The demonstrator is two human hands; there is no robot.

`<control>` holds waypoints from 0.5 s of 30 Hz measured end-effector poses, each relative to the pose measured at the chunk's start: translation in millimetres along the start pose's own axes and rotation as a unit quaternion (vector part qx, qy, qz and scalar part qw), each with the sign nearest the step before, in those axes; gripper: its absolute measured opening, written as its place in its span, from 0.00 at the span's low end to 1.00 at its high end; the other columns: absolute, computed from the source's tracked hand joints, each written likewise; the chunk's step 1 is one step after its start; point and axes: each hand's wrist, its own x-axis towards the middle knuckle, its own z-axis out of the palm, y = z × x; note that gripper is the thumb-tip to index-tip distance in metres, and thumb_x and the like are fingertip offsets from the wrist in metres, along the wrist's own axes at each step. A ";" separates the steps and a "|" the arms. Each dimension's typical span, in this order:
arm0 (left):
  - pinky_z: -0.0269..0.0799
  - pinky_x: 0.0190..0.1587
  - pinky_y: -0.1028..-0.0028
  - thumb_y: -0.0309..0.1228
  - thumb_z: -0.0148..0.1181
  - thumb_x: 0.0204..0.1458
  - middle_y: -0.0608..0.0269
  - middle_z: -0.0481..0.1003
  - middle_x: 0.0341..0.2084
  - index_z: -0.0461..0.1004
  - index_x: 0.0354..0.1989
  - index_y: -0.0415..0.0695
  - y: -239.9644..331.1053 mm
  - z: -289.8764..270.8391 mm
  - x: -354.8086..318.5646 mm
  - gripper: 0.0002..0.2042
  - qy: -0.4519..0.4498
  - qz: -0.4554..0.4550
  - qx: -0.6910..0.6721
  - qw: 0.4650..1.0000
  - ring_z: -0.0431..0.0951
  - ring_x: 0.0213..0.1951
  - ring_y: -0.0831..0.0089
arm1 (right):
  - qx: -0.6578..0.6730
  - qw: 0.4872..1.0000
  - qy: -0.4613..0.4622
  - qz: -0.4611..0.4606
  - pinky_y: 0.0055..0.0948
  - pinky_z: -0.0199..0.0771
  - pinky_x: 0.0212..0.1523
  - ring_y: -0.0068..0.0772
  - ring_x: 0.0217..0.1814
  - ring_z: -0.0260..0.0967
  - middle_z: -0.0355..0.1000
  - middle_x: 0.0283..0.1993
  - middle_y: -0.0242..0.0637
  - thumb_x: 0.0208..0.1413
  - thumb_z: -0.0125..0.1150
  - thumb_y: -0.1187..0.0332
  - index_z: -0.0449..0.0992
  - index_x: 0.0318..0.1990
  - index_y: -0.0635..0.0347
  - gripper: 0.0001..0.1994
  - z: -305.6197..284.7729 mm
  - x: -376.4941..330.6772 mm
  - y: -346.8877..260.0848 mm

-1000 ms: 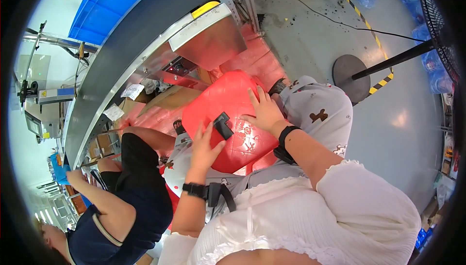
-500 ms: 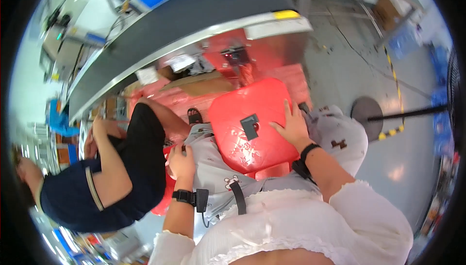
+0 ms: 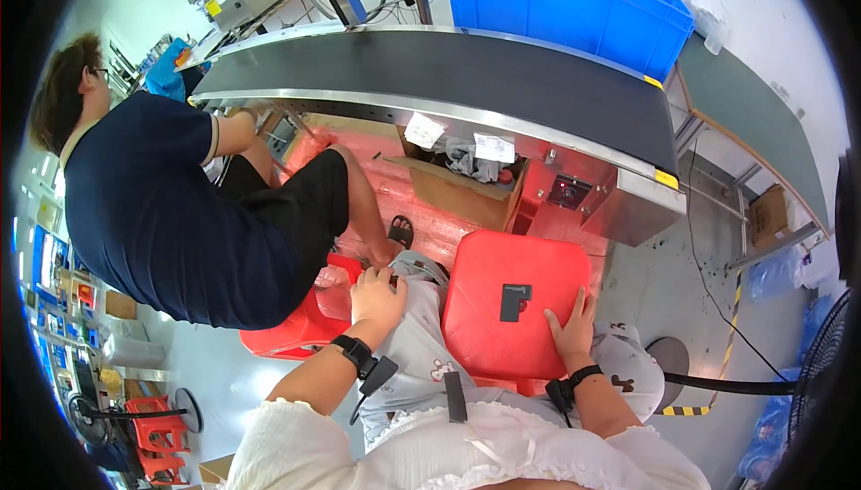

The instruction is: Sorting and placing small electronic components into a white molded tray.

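A red plastic stool (image 3: 480, 346) stands between my knees. On its seat lies a small flat dark piece (image 3: 513, 303) with a notch in one side. My right hand (image 3: 571, 330) touches the seat's right edge, fingers spread, beside that piece but apart from it. My left hand (image 3: 377, 302) rests on my left thigh with its fingers curled. A small dark thing (image 3: 393, 282) shows at its fingertips, too little of it visible to name.
Ahead runs a black conveyor belt (image 3: 430, 64), with a blue crate (image 3: 565, 10) behind it. An open cardboard box (image 3: 457, 194) sits underneath. To my left another person (image 3: 170, 212) sits on a red stool (image 3: 287, 329). A black fan (image 3: 821, 373) stands at right.
The head view has tilted up and shifted, so more of the conveyor and crate shows. My right hand now lies at the stool's right edge. The dark piece stays on the seat.
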 end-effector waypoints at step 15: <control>0.66 0.47 0.59 0.41 0.50 0.49 0.54 0.72 0.40 0.74 0.39 0.43 -1.7 -3.3 4.0 0.16 -0.016 -0.009 -0.007 1.000 0.70 0.46 0.58 | 0.015 0.999 -0.020 0.020 0.46 0.56 0.60 0.64 0.65 0.45 0.45 0.63 0.63 0.46 0.60 0.46 0.44 0.65 0.62 0.45 -3.7 2.7 -1.4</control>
